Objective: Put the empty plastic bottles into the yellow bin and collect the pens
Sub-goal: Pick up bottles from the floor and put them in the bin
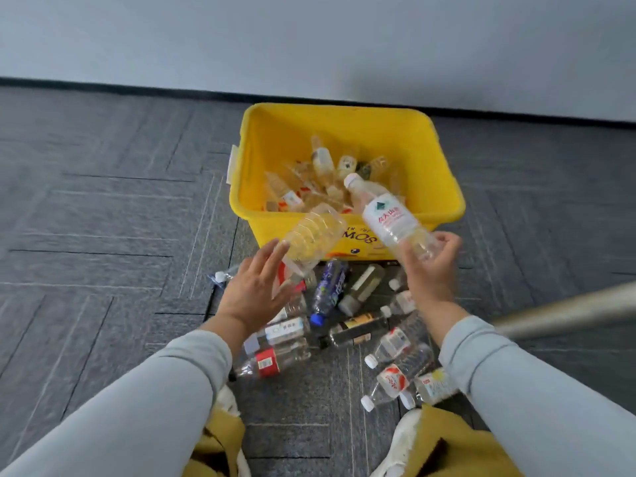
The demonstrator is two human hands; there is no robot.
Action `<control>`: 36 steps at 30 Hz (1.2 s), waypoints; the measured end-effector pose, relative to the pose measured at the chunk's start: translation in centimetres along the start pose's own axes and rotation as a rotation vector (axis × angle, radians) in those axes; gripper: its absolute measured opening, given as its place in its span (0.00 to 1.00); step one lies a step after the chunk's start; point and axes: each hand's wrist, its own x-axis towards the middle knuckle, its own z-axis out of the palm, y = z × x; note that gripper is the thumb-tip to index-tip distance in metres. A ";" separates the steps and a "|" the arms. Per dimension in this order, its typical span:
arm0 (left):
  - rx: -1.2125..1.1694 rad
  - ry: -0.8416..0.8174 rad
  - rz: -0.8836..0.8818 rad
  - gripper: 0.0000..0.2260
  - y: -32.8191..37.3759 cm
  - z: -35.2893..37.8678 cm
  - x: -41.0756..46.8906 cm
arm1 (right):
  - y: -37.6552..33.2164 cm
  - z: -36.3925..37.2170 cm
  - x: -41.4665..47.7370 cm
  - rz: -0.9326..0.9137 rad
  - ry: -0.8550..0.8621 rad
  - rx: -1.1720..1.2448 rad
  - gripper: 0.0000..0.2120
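On the grey carpeted floor (103, 235) at the left, nothing lies but the pattern of the tiles. The left hand (253, 290) is spread flat, fingers released, and a ribbed clear bottle (315, 235) sits just off its fingertips, tilted toward the yellow bin (444, 187); whether the fingertips touch the bottle I cannot tell. Under and beside that hand a heap of empty plastic bottles lies on the floor, among them a red-labelled bottle (272, 363), a blue-capped bottle (328, 289) and a dark-labelled bottle (358, 328). The bin stands beyond the heap, near the wall (309, 39), and already holds a pile of clear bottles (320, 180). Further right, the right hand (432, 266) has its grip clenched round the base of a white-labelled bottle (387, 215), which is tilted with its white cap over the bin's near rim. More bottles with white caps lie below that hand. A blurred pale pole (568, 309) crosses the right edge.
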 end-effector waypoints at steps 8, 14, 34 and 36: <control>-0.036 -0.001 -0.137 0.29 3.0 -3.7 3.3 | -6.0 1.1 4.9 0.044 -0.194 -0.210 0.40; 0.100 0.051 -0.085 0.30 7.3 -5.9 9.1 | -2.0 -1.9 3.4 0.073 -0.237 -0.288 0.30; 0.258 -0.331 -0.222 0.28 -3.5 7.7 -2.2 | 10.8 4.1 -2.5 0.156 -0.610 -0.479 0.27; 0.247 -0.415 -0.200 0.27 -5.2 9.5 -2.9 | 12.8 5.3 -2.4 0.138 -0.662 -0.553 0.28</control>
